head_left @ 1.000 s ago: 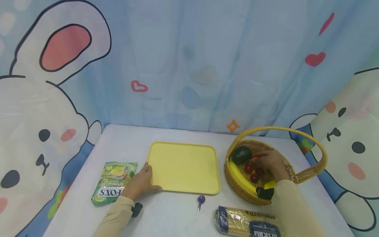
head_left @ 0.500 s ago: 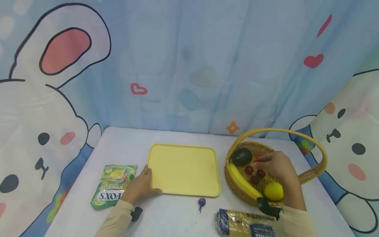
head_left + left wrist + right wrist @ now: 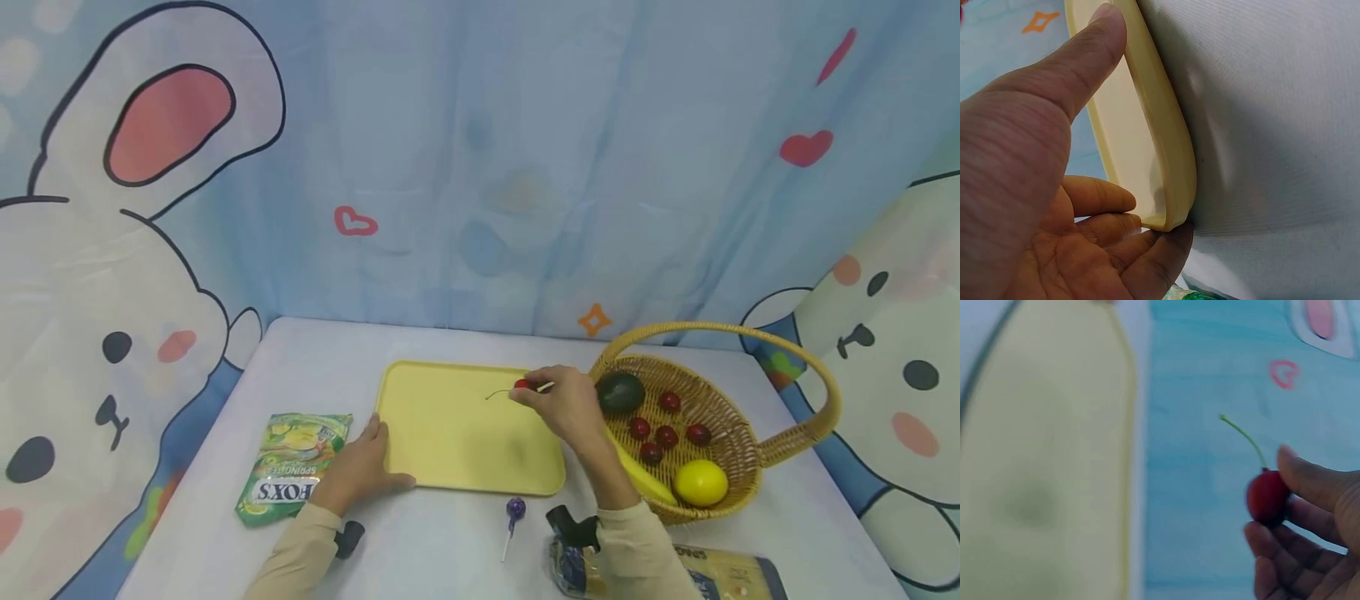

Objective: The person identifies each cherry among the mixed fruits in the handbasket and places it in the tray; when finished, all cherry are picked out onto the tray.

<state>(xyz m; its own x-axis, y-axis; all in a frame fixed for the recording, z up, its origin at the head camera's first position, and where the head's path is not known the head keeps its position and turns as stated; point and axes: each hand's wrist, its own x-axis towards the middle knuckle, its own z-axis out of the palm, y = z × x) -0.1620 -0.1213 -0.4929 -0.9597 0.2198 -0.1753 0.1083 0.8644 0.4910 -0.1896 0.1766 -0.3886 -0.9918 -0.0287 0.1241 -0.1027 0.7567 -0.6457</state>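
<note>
My right hand (image 3: 567, 406) pinches a red cherry (image 3: 1266, 499) between thumb and fingertips, over the right part of a yellow tray (image 3: 457, 429). The cherry's thin green stem (image 3: 1245, 437) points away from the fingers, and a soft shadow falls on the tray below. At the tray's near left corner my left hand (image 3: 358, 468) holds the edge; its thumb (image 3: 1094, 59) lies along the near rim and its fingers bend against the left side. More cherries (image 3: 667, 436) lie in a wicker basket (image 3: 738, 454) on the right, with an avocado (image 3: 619, 392), a banana (image 3: 637, 475) and a lemon (image 3: 701, 483).
A green FOX'S candy bag (image 3: 288, 462) lies left of the tray. Toward me are a purple lollipop (image 3: 515, 508) and a spaghetti pack (image 3: 731, 573), partly covered by my right sleeve. The basket's tall handle (image 3: 712, 327) arches above it. A printed curtain (image 3: 450, 167) hangs behind the table.
My right hand has lifted a cherry out of the basket and carried it left over the tray. More of the basket's fruit now shows. The left hand stays at the tray's corner.
</note>
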